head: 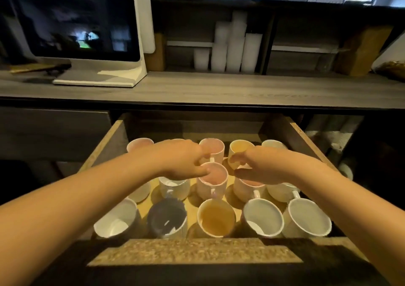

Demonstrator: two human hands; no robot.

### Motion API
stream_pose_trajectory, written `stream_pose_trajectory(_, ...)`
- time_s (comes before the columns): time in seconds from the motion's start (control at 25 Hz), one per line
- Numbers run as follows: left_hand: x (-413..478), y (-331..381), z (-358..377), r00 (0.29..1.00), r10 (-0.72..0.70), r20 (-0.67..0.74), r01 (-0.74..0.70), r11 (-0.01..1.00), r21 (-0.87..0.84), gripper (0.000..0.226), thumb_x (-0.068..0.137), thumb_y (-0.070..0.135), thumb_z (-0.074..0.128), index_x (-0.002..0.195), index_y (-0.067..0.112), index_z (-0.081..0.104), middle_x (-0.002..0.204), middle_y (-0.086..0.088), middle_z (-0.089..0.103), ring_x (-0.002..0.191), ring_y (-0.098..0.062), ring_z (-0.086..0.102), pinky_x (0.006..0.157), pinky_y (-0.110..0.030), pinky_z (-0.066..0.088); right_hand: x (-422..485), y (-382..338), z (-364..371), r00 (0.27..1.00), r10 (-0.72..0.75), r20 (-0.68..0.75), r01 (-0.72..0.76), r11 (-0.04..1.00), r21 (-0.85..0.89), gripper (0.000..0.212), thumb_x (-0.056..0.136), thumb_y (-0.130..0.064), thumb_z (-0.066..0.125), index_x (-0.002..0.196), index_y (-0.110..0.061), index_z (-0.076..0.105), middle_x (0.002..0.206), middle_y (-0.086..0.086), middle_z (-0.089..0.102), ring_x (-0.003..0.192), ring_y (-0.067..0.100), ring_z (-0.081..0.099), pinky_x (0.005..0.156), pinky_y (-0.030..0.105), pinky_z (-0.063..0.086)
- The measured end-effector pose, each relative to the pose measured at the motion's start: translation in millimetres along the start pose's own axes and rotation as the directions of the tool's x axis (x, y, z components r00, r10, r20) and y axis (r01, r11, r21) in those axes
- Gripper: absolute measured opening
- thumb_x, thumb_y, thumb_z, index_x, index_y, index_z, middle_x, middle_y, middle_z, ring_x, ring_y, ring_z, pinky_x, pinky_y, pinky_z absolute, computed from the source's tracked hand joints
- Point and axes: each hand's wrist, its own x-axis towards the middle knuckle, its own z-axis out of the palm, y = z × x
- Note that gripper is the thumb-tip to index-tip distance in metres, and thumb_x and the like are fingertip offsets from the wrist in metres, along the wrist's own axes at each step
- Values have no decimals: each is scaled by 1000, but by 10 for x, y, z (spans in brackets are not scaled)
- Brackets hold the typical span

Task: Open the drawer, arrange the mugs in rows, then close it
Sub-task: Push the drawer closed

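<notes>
The wooden drawer [103, 147] is pulled out and holds several mugs standing upright in three rows. My left hand [184, 160] reaches over the middle row, with thumb and fingers pinching the far left rim of the centre pink mug [215, 177]. My right hand [260, 167] hovers over the neighbouring pink-lined mug [246, 190], fingers curled, thumb at its rim, fingertips close to the yellow mug [240, 147] in the back row. It hides most of that mug's mouth. The front row has a white mug [118, 218], a dark mug [167, 218], an amber-lined mug [215, 217] and two white ones.
A grey countertop [219, 88] runs above the drawer, with a monitor on a white stand [87, 33] at left. A shelf behind holds stacks of white cups [232, 46]. The drawer's front panel [195, 252] lies just below my forearms.
</notes>
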Motion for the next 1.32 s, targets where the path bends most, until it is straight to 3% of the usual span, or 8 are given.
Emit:
stream_pose_trajectory(0.16,-640,70,-134,999,26,-32,-28,998,-60,45,94,45,41,138,35,36,136,8,51,117,-13,53,95,-29,45,-314,-272,64,998,-47,-35,50,996,79,42,95,-41,41,137,-34,41,135,-5,55,115,17,58,92,33,53)
stream_pose_trajectory(0.32,-1095,169,-21,996,20,-92,-27,997,-79,46,95,46,38,140,37,32,143,11,44,123,-10,49,98,-27,44,-652,-516,164,992,-59,-114,67,996,62,44,94,-49,36,136,-36,39,131,-4,58,114,16,58,90,30,52)
stream_pose_trajectory(0.48,-1400,334,353,980,78,-183,-90,994,-57,42,95,51,30,134,38,36,139,14,46,123,-7,46,102,-28,40,-1015,-730,343,990,-47,-135,58,995,79,50,91,-59,28,134,-38,39,133,-7,55,115,13,56,92,33,51)
stream_pose_trajectory(0.6,-1472,366,678,946,52,-320,-55,998,0,63,88,60,8,127,30,47,129,11,55,118,-9,51,96,-31,44,-1179,-794,605,965,-41,-258,47,999,16,58,88,-64,17,130,-35,44,122,-9,61,108,11,58,87,30,51)
stream_pose_trajectory(0.76,-1381,359,941,856,21,-516,53,990,128,72,93,59,8,102,19,67,95,2,73,86,-17,69,70,-31,55,-1211,-758,898,876,-25,-481,-25,995,-97,65,87,-68,13,116,-29,55,100,-7,70,91,16,65,76,33,51)
stream_pose_trajectory(0.92,-1320,329,986,797,90,-597,38,980,198,71,91,62,20,96,12,70,88,-5,73,78,-22,70,65,-32,55,-1080,-671,1079,759,-71,-647,-44,986,-159,61,87,-65,31,102,-18,67,88,2,73,81,26,69,71,35,54)
stream_pose_trajectory(1.12,-1265,266,1000,723,157,-672,50,959,279,67,90,62,28,94,10,71,84,-7,73,73,-23,70,59,-30,53,-979,-634,1130,620,-131,-774,-60,975,-213,58,87,-63,40,88,-13,71,81,6,73,74,27,69,60,33,52)
stream_pose_trajectory(1.32,-1070,159,958,714,166,-680,68,951,303,67,90,62,30,97,10,69,85,-7,73,72,-23,69,57,-31,52,-771,-540,1072,585,-149,-797,-75,969,-235,57,87,-63,40,84,-14,69,78,5,71,70,27,67,55,31,48)
